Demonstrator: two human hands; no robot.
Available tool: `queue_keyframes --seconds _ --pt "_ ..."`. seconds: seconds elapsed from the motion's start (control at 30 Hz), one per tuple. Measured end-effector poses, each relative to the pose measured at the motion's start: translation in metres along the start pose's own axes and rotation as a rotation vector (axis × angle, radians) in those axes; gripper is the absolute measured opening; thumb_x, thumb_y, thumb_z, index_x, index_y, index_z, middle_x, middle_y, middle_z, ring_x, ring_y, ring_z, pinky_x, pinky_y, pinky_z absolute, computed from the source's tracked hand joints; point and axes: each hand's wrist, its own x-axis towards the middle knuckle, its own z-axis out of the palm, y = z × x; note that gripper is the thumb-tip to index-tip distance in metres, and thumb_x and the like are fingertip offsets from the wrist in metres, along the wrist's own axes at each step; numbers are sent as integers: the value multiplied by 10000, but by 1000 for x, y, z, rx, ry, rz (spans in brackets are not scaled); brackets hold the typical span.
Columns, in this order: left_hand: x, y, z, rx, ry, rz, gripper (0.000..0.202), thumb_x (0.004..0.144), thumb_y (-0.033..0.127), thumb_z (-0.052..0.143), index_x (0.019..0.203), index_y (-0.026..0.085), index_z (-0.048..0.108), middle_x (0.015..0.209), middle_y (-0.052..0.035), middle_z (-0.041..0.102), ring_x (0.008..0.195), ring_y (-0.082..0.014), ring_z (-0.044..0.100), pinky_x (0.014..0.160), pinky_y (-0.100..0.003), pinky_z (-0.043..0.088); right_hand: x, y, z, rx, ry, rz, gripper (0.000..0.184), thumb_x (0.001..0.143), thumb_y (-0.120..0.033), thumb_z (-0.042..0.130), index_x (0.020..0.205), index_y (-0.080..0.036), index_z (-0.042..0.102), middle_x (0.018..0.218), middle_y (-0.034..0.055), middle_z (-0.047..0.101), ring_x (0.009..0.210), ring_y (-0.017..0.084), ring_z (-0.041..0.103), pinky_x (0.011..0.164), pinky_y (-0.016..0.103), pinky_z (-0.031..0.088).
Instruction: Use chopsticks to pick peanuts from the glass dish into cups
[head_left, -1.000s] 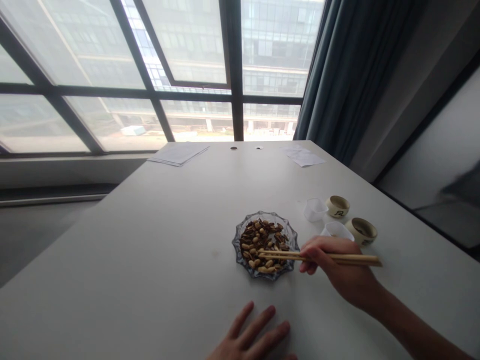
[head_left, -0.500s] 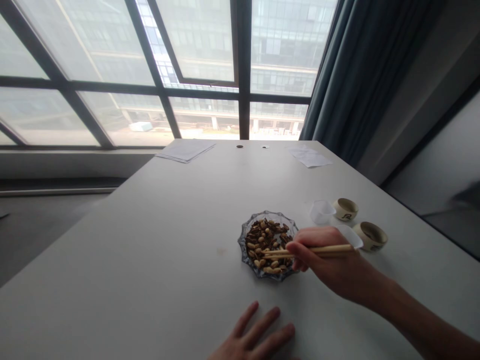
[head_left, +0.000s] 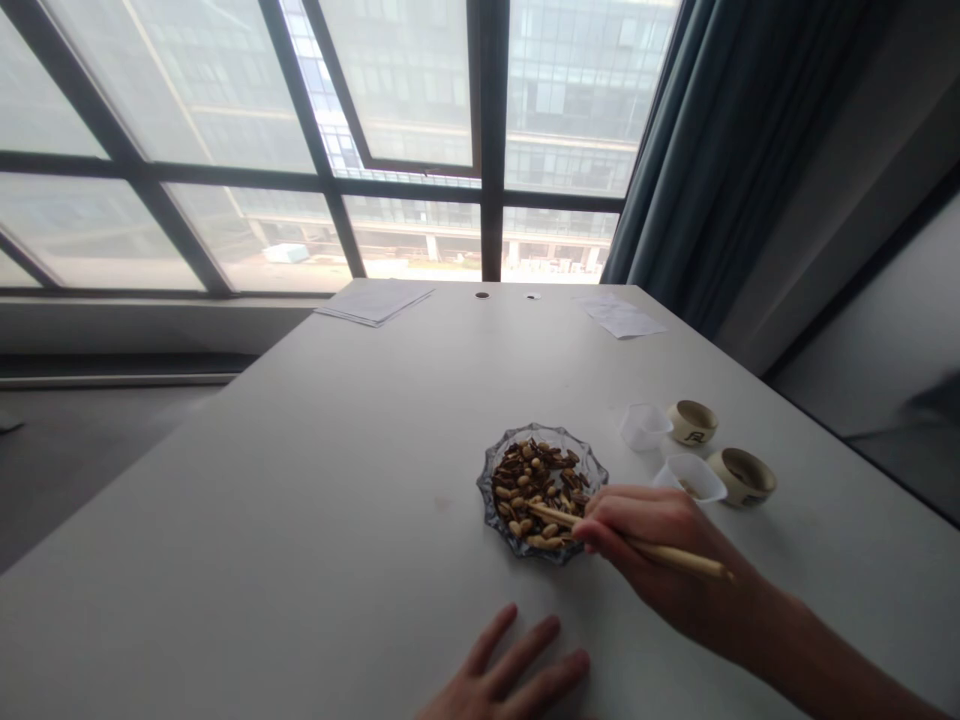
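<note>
Over the glass dish [head_left: 487, 500], my right hand [head_left: 645, 540] grips chopsticks [head_left: 675, 555], tips angled into the nuts [head_left: 529, 490]; left hand [head_left: 502, 680] lies open.

On my table [head_left: 262, 500], the glass dish [head_left: 486, 490] sat right of centre with the nuts [head_left: 534, 490] in it. Two plastic cups [head_left: 643, 426] and two ceramic cups [head_left: 742, 476] stood just beyond its right side (paired off, ceramic outermost), and papers [head_left: 374, 302] lay along the far edge.
</note>
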Motion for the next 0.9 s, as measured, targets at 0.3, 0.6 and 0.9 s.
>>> queue_keyframes --seconds 0.3,0.6,0.9 --pt "3 -1 -3 9 -18 7 399 1151 452 661 1547 417 633 1737 93 457 1536 -233 517 1366 -470 277 -4 -4 -4 -22 62 25 396 1133 -392 564 833 -186 720 790 33 716 701 149 645 667 294 467" --pt "1 0 1 5 -11 0 383 1139 462 679 1517 407 661 1746 91 444 1515 -229 541 1350 -448 322 5 -8 -3 30 156 179 507 1093 -487 610 695 -192 721 664 23 725 624 154 684 604 287 473" --pt "3 -1 -2 12 15 -5 360 1177 449 608 1535 429 640 1728 100 467 1518 -223 531 1374 -486 229 2 -2 11 17 188 148 547 1122 -469 558 679 -179 693 619 12 666 566 134 630 573 277 437"
